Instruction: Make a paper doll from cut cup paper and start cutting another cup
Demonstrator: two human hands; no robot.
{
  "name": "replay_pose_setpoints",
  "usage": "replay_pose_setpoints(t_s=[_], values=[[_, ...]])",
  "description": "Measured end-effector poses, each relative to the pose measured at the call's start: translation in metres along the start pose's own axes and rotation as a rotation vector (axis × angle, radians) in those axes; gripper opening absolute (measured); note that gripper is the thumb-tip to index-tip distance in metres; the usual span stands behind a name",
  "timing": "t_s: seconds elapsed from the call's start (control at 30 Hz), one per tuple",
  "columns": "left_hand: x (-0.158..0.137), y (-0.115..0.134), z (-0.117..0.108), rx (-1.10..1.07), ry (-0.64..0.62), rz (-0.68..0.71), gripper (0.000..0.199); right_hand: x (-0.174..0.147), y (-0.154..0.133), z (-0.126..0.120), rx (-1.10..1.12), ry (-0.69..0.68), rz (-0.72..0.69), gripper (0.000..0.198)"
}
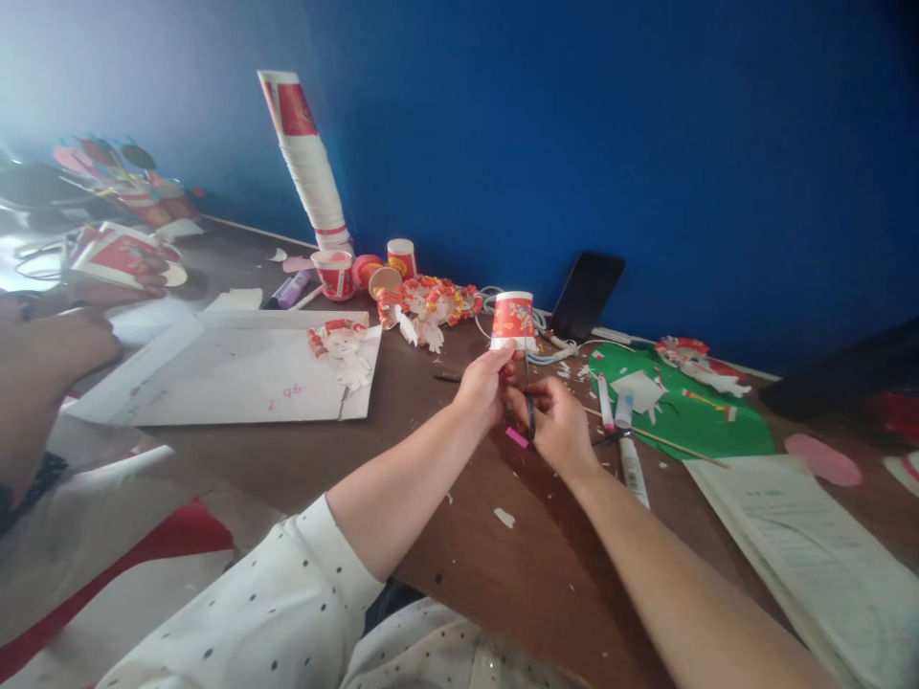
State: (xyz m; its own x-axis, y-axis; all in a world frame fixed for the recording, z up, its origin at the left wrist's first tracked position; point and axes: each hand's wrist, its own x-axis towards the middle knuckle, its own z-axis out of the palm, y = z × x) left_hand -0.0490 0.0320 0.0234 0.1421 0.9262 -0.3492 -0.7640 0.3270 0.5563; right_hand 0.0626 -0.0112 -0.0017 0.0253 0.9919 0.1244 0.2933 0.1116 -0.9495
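Note:
My left hand point(488, 383) is closed on a red and white paper cup point(514, 318), held upside down above the table. Close beside it, my right hand point(560, 421) is closed on a pair of scissors point(530, 413) with dark handles. The blades point up at the cup's lower rim; whether they are cutting into it I cannot tell. Just below the hands lies a small pink strip point(517, 437). White paper scraps point(504, 518) are scattered over the brown table point(459, 536).
A tall stack of paper cups point(312, 182) leans by the blue wall. Cut-out cup pieces point(431, 311) and a phone point(589, 295) are behind the hands. Markers point(633, 471) and a green sheet point(718, 421) lie right. Another person's hand point(57, 354) is at left, near a white envelope point(215, 373).

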Motion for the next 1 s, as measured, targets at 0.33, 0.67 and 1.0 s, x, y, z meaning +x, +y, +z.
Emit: replay_pose_setpoints(t_s=[0.33, 0.67, 1.0], values=[[0.0027, -0.0011, -0.0005, -0.013, -0.009, 0.000, 0.021, -0.0017, -0.0054, -0.0005, -0.003, 0.001, 0.000, 0.039], [0.0038, -0.0006, -0.0003, 0.001, 0.031, -0.023, 0.021, -0.0002, -0.0048, -0.0046, -0.139, 0.040, -0.075, 0.033], [0.0002, -0.0011, 0.0017, -0.017, 0.028, -0.033, 0.021, 0.0012, -0.0012, -0.0016, 0.016, -0.006, 0.011, 0.040]])
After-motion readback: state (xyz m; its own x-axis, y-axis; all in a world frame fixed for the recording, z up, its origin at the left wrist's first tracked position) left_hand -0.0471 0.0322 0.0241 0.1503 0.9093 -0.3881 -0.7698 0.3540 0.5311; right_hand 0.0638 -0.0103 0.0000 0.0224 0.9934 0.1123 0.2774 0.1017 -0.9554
